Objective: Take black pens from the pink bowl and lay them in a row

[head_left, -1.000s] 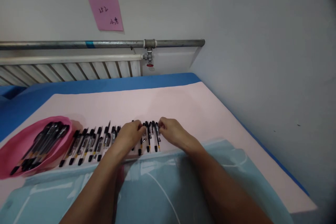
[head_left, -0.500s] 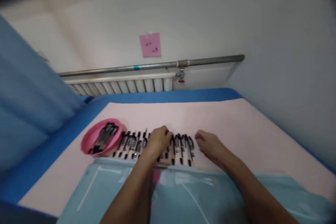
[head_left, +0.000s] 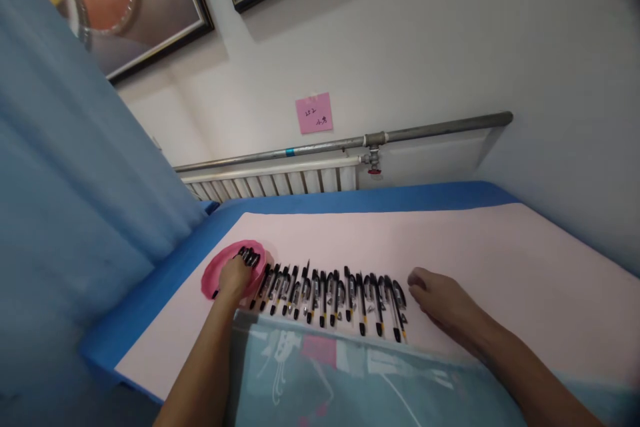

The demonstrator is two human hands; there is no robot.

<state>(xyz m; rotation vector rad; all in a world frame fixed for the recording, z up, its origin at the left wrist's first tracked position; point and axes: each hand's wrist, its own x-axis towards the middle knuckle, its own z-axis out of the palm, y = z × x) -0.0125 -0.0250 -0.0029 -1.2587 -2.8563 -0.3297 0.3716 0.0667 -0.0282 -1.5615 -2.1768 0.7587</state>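
Observation:
My left hand (head_left: 235, 276) reaches into a pink bowl (head_left: 208, 283) at the left. It covers part of a bundle of black pens (head_left: 249, 256) lying there; its fingertips are hidden, so I cannot see whether it grips any. To the bowl's right, several black-capped pens (head_left: 323, 298) lie side by side in a long row, with their separate caps or clips among them. My right hand (head_left: 436, 293) rests just beyond the row's right end, fingers curled in, with nothing visible in them. A small gap separates it from the last pen (head_left: 394, 313).
A pale pink sheet (head_left: 470, 240) covers the blue-edged table. Along its near side lies a glossy teal plastic covering (head_left: 370, 380). A blue curtain (head_left: 90, 167) hangs at the left. Behind the table are a radiator (head_left: 300, 181), a pipe (head_left: 440, 128) and a pink note (head_left: 314, 113).
My left hand has moved left from above the row of pens into the pink bowl. My right hand stays by the row's right end. The view has shifted, showing picture frames above.

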